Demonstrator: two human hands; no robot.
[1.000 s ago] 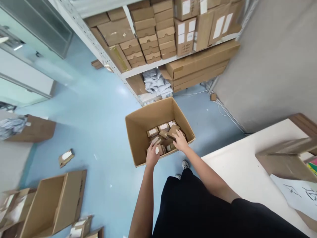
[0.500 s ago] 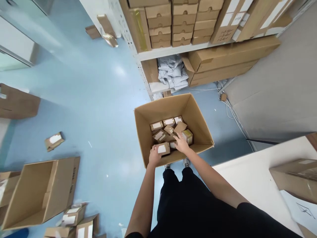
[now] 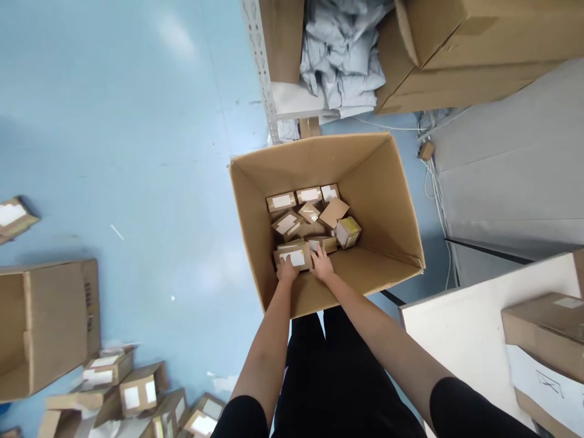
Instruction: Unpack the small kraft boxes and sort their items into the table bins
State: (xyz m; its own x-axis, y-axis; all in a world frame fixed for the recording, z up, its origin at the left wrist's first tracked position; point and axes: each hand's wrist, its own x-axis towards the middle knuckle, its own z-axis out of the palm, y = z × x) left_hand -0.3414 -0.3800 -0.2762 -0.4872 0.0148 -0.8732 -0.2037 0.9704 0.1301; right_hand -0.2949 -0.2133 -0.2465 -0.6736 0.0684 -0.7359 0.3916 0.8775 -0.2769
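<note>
Inside a large open cardboard carton [image 3: 378, 188], my left hand [image 3: 287, 269] is closed around the left end of a small cardboard box [image 3: 294, 258] with a white label. My right hand [image 3: 322, 264] is at that box's right end, its fingers stretched out and touching another small box [image 3: 326, 244]. Further in lie a tilted small box [image 3: 287, 224], a plain brown box [image 3: 334, 212], a taped box [image 3: 309, 212] and a box with a yellowish top [image 3: 348, 232]. Several white-labelled boxes, including one box [image 3: 281, 201], line the far wall.
A metal shelf [image 3: 260, 61] with grey bags [image 3: 342, 55] and long cartons [image 3: 502, 36] stands ahead. At right is a white table [image 3: 460, 316] with a box [image 3: 542, 319]. Left on the blue floor lie an open carton [image 3: 64, 322] and several small boxes [image 3: 139, 389]. Cables [image 3: 438, 194] run along the wall.
My view has moved down closer to the carton. My right hand has shifted left, away from the yellowish-topped box to the labelled one. My left hand stays on the labelled box.
</note>
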